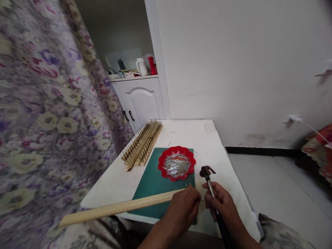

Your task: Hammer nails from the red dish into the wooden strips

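Observation:
My right hand [220,204] is wrapped around the shaft of a claw hammer [207,172], its head up and pointing away from me. Beside it, my left hand [183,205] is closed over the right end of a long wooden strip [121,206] dotted with rows of small holes or marks. What its fingers pinch is hidden, though small shiny bits show just past the knuckles. The strip crosses a green mat [147,186] and juts off the table's left side. Beyond my hands, a red scalloped dish [161,162] holds a heap of silver nails [177,165].
Wooden strips bristling with nails [144,141] lie at the table's far left. A white cloth [220,152] covers the table; a couple of loose nails rest near its back. A floral curtain [52,121] hangs close on the left, with a white cabinet [142,98] behind.

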{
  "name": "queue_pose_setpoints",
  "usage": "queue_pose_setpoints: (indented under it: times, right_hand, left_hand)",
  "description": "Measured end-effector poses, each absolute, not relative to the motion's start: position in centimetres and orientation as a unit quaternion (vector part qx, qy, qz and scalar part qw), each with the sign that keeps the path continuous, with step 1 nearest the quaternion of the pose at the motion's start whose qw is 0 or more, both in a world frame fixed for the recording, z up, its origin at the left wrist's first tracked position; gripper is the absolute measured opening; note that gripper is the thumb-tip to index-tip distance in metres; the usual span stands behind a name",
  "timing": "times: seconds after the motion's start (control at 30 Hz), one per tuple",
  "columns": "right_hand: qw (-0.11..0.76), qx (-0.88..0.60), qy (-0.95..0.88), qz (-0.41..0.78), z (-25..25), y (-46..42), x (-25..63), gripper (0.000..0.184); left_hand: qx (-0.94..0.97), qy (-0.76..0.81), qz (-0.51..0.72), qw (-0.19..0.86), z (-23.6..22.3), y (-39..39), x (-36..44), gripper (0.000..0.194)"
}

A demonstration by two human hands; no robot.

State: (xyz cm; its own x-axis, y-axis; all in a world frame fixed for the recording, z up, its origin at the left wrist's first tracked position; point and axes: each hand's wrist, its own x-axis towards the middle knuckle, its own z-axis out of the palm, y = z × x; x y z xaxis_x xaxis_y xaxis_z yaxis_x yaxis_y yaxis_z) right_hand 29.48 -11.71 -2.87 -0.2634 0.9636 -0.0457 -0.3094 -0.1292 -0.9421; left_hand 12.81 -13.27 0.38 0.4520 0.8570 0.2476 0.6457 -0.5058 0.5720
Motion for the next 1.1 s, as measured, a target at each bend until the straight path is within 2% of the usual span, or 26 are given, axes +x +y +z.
queue_pose_setpoints:
  times: [0.07,0.17,0.27,0.37,0.6,0.77,0.87,1.1]
  right_hand:
    - [0.489,-0.362,-0.444,0.658,-2.7,-11.8,29.5,0.037]
    - [0.498,-0.355,-0.431,0.664,-2.4,-11.9,29.6,0.036]
    - [0.500,-0.348,-0.425,0.669,-2.5,-11.8,29.6,0.037]
    - [0.492,-0.342,-0.431,0.674,-2.7,-11.8,29.6,0.038]
    - [0.477,-0.377,-0.452,0.653,-2.6,-12.1,29.4,0.038]
    - [0.488,-0.393,-0.441,0.643,-2.3,-12.1,29.6,0.036]
    - [0.487,-0.393,-0.443,0.642,-2.3,-12.1,29.8,0.035]
    - [0.477,-0.392,-0.451,0.644,-2.1,-12.5,29.7,0.032]
  left_hand:
    - [0.787,0.462,0.321,0.253,0.4,-13.3,13.1,0.011]
    - [0.646,0.475,0.429,0.416,0.0,-13.3,13.7,0.003]
    - [0.501,0.443,0.486,0.563,-1.0,-13.2,14.4,0.013]
    - [0.447,0.413,0.524,0.595,-1.9,-13.2,14.9,0.016]
    - [0.464,0.435,0.549,0.542,-1.0,-13.5,14.4,0.013]
    - [0.554,0.508,0.537,0.383,-0.4,-12.9,11.8,0.008]
    - [0.596,0.545,0.501,0.311,-1.4,-12.5,10.7,0.012]
    - [0.638,0.567,0.447,0.270,-3.1,-12.1,10.7,0.013]
